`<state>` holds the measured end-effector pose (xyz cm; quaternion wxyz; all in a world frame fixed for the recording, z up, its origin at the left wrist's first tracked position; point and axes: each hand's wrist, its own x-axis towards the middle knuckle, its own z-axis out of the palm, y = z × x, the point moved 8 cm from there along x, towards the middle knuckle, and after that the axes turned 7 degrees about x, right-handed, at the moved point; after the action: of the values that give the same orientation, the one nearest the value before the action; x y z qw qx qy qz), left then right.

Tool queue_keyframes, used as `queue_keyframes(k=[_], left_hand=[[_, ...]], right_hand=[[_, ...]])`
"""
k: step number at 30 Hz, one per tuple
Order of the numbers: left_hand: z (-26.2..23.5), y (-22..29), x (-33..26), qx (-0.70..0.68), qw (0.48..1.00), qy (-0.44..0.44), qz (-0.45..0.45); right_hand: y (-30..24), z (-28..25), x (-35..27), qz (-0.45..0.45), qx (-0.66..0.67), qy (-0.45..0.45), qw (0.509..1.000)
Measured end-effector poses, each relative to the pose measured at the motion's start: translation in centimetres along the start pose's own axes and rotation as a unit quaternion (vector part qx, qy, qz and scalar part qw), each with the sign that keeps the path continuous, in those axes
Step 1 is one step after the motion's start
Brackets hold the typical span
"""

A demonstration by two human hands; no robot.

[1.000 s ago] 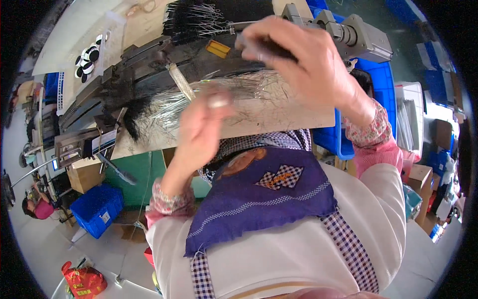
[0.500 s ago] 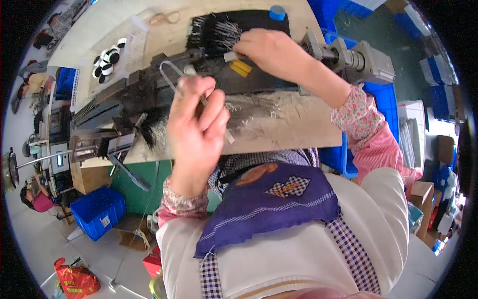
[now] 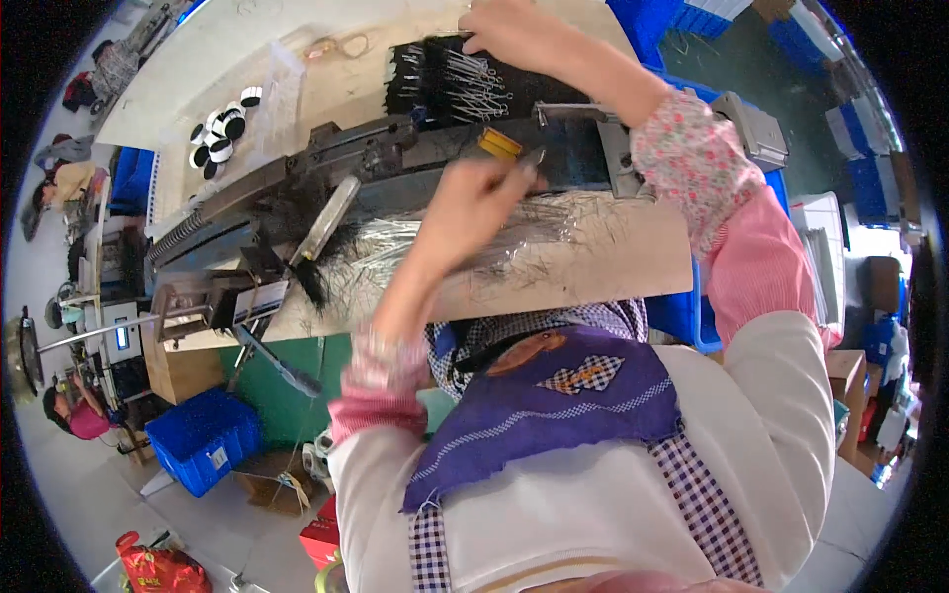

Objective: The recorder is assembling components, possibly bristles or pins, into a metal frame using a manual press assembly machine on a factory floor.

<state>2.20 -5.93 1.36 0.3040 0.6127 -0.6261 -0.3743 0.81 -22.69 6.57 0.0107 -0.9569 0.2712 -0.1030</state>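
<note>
My left hand hovers over the near side of the dark metal machine bed, by a small yellow block. Motion smears its fingers, and a pale sliver shows at the fingertips. At the far edge of a black mat, my right hand has its fingers curled together; what they pinch, if anything, is too small to make out. Thin wire brushes with looped ends and black bristles lie heaped on that mat, just nearer than the right hand.
Loose silver wires litter the bench in front of the machine. A clear tray with black-and-white round pieces is at the left. A metal bar sticks up near the bed. Blue bins stand on the floor.
My right hand has moved away to the far edge of the mat. My left hand has moved right, down to the machine bed; the clear bent strip it held is no longer visible.
</note>
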Motion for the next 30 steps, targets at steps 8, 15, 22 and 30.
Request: queue_keyframes(k=[8, 15, 22, 30], left_hand=[[-1.6, 0.9, 5.7, 0.249, 0.958, 0.079, 0.122], [-6.2, 4.3, -1.6, 0.560, 0.742, 0.287, 0.234], [-2.2, -5.8, -8.1, -0.226, 0.896, 0.380, -0.043], [-4.9, -0.5, -5.1, -0.828, 0.559, -0.002, -0.029]], right_hand=[[-2.4, -2.4, -8.9, -0.104, 0.257, -0.033, 0.960], [-7.2, -3.3, -7.3, -0.194, 0.320, 0.104, 0.922], [-7.7, 0.6, -4.3, -0.151, 0.325, 0.095, 0.929], [-7.6, 1.4, -4.1, -0.098, 0.320, 0.017, 0.942]])
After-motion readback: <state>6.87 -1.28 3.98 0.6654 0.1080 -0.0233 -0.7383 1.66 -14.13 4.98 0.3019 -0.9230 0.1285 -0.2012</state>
